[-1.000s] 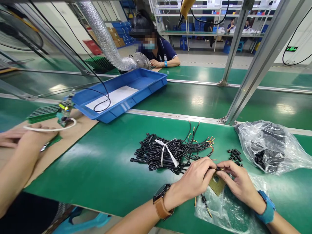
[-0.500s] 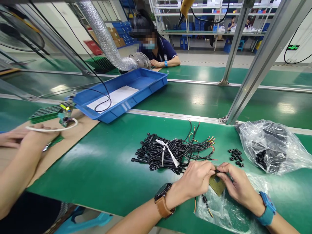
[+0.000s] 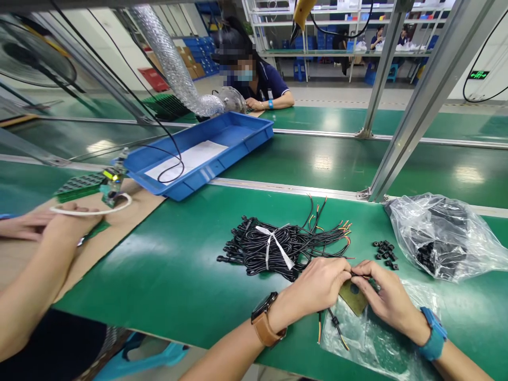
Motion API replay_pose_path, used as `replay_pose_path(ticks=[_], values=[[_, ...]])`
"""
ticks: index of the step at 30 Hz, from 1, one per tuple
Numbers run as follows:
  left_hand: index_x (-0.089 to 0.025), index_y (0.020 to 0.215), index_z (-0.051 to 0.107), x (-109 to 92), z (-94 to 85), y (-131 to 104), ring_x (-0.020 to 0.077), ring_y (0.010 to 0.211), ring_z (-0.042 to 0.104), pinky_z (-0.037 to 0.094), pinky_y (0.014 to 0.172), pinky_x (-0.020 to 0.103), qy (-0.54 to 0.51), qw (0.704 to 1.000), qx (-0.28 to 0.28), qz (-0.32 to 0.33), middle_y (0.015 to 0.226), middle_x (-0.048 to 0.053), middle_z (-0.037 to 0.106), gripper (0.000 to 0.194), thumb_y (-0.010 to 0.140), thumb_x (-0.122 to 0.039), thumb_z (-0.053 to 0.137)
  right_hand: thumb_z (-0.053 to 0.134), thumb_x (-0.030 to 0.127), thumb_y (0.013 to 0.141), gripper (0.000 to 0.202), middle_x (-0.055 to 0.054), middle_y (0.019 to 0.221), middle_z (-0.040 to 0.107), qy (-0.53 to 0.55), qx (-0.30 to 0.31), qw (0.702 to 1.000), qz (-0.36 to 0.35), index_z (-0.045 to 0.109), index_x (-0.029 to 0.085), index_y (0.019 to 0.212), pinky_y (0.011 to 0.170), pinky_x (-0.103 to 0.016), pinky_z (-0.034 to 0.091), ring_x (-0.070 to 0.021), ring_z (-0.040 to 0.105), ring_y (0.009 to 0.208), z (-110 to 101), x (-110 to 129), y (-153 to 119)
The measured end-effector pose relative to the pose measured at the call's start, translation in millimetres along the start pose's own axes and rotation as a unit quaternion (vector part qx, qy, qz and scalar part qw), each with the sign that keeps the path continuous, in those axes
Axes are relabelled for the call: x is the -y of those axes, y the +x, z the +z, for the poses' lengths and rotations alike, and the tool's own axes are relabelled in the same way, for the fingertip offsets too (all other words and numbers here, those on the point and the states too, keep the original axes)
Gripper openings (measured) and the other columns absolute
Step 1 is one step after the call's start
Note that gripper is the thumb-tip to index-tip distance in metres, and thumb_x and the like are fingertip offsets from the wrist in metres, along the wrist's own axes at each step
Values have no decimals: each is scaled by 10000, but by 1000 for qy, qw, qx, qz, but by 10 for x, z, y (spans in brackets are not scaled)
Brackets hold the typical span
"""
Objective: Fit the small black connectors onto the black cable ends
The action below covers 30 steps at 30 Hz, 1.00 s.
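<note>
My left hand [image 3: 323, 283], with a watch on its wrist, is closed in a pinch on a black cable. Below it a cable end [image 3: 338, 329] with a small black fitting on it and bare coloured wires sticks out over a clear plastic bag [image 3: 373, 344]. My right hand [image 3: 383, 296] meets it fingertip to fingertip, thumb and forefinger pinched on something small, mostly hidden, with a hint of reddish wire. Under the fingertips lies an olive-brown square plate [image 3: 354, 297] with a dark round spot. A tied bundle of black cables [image 3: 273, 246] lies just beyond my left hand.
Small black fittings [image 3: 384, 251] lie near a clear bag of black parts [image 3: 440, 238]. A blue tray [image 3: 190, 182] rests across the metal rail. A co-worker's hands [image 3: 63, 225] work at left over brown cardboard [image 3: 138, 198]. Another person [image 3: 265, 79] sits opposite. A metal post [image 3: 413, 111] rises at right.
Both hands stay pinched together over the plate, with only slight shifts of the fingers. The view has moved slightly. The cable bundle and tray lie as before.
</note>
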<state>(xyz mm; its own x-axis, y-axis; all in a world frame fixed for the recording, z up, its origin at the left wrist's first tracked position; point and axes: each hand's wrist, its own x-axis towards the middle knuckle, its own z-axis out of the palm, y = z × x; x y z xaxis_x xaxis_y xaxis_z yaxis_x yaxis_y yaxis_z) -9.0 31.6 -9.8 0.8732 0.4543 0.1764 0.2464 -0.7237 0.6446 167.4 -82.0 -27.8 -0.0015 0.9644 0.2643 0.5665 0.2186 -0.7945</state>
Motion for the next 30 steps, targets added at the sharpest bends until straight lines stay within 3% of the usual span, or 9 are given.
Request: replay_pose_path(ticks=[3, 7, 11, 25, 30], values=[[-179, 911, 588, -16, -66, 20, 157, 745, 597, 408, 679, 260, -46, 999, -6, -26, 858, 20, 662, 78, 911, -124, 533, 552, 269, 1005, 71, -52, 905, 691, -1, 2, 1000, 20, 592, 215, 1027, 652, -273, 515, -168, 646, 762, -54, 24, 8], [-174, 774, 587, -15, -37, 20, 142, 671, 573, 392, 642, 254, -76, 996, -38, -19, 745, 11, 645, 164, 894, -94, 510, 539, 259, 1003, 73, -59, 900, 693, -3, 3, 1000, 16, 592, 212, 1018, 659, -279, 518, -173, 645, 760, -59, 9, 2], [-168, 767, 604, -5, 34, 3, 133, 620, 549, 368, 594, 248, -102, 993, -66, 8, 698, 12, 630, 180, 877, -76, 495, 520, 216, 1005, 59, -54, 878, 691, 7, 7, 1000, -14, 574, 214, 983, 672, -283, 515, -167, 643, 744, -4, -12, -1], [-180, 727, 567, -43, 94, -29, 141, 553, 506, 306, 546, 274, -47, 997, -54, -29, 625, 3, 576, 184, 864, -89, 484, 523, 172, 997, 85, -57, 899, 705, -15, -25, 998, -51, 591, 222, 986, 662, -286, 536, -169, 672, 760, 120, 1, -33], [-175, 679, 568, -50, 15, -3, 127, 537, 497, 335, 547, 252, -90, 995, -38, -27, 605, 1, 572, 213, 857, -83, 494, 551, 167, 984, 70, -46, 854, 700, -3, -24, 998, -55, 596, 221, 972, 660, -282, 533, -166, 667, 740, 92, 50, 16]])
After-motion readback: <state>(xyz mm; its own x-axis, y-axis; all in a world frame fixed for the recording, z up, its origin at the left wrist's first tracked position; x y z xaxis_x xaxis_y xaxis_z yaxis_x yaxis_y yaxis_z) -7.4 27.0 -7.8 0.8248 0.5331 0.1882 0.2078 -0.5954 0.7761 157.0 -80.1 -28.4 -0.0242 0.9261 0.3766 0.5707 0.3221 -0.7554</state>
